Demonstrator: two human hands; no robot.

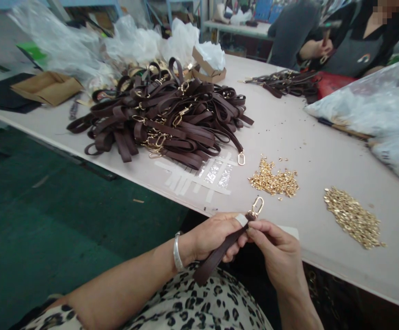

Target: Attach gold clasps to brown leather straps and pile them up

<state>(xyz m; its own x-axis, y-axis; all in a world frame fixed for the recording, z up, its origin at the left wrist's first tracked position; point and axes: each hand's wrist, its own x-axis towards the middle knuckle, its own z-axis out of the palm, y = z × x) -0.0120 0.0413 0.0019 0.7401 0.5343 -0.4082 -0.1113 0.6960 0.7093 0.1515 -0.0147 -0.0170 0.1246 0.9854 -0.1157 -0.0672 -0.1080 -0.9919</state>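
Observation:
My left hand (216,236) is wrapped round a folded dark brown leather strap (216,259), which hangs down toward my lap. A gold oval clasp (258,206) sticks out from the strap's upper end, past my fingers. White tape covers the left thumb. My right hand (277,247) pinches at the strap just below the clasp, thumb and forefinger together; whatever small piece lies between those fingertips is hidden. Just beyond the hands, a pile of small gold rivet-like pieces (275,179) lies on the table. A second pile of gold pieces (352,217) is farther right.
A large heap of brown straps (172,114) with gold clasps covers the table's left. Clear plastic bags (134,41) and a brown paper bag (46,87) lie behind it. Across the table, a person (351,41) holds a hammer (328,30) near more straps (285,82).

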